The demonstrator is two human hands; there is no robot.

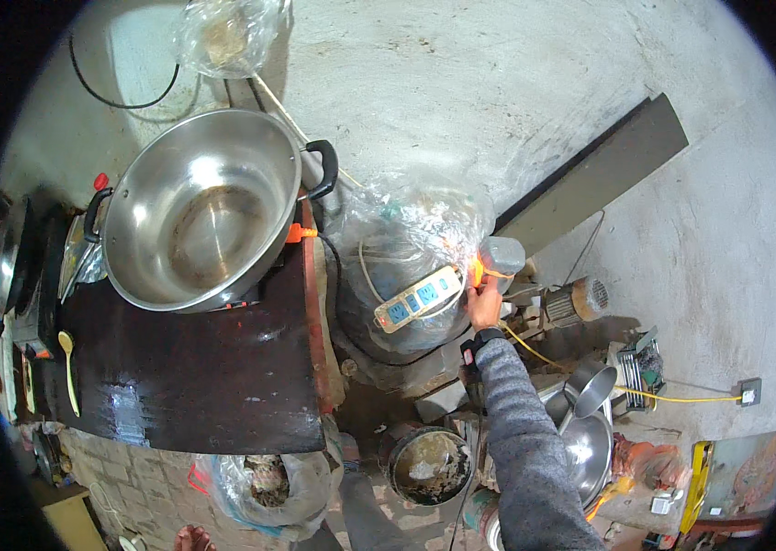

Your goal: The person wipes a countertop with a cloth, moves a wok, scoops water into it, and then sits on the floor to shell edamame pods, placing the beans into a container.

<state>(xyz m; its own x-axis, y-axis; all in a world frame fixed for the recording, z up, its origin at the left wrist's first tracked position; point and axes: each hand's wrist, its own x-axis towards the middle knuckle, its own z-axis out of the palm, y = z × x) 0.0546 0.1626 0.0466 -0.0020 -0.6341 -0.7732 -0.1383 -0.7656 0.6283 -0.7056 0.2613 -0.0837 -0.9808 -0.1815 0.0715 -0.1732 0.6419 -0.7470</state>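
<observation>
My right hand, in a grey sleeve with a dark wristband, reaches to a bright orange strap-like piece and its fingers close around the lower part; their tips are partly hidden. Just left of it, a white power strip with blue sockets lies tilted on a large clear plastic bag. A grey translucent container is directly above the fingers. What appears to be my left hand shows only in part at the bottom edge, over the brick floor; its grip is hidden.
A wide steel pot with black handles stands on a cooker on the dark table. A wooden spoon lies there. Below are a lined waste bag and a crusted bucket. An electric motor, steel bowl and yellow cable are right.
</observation>
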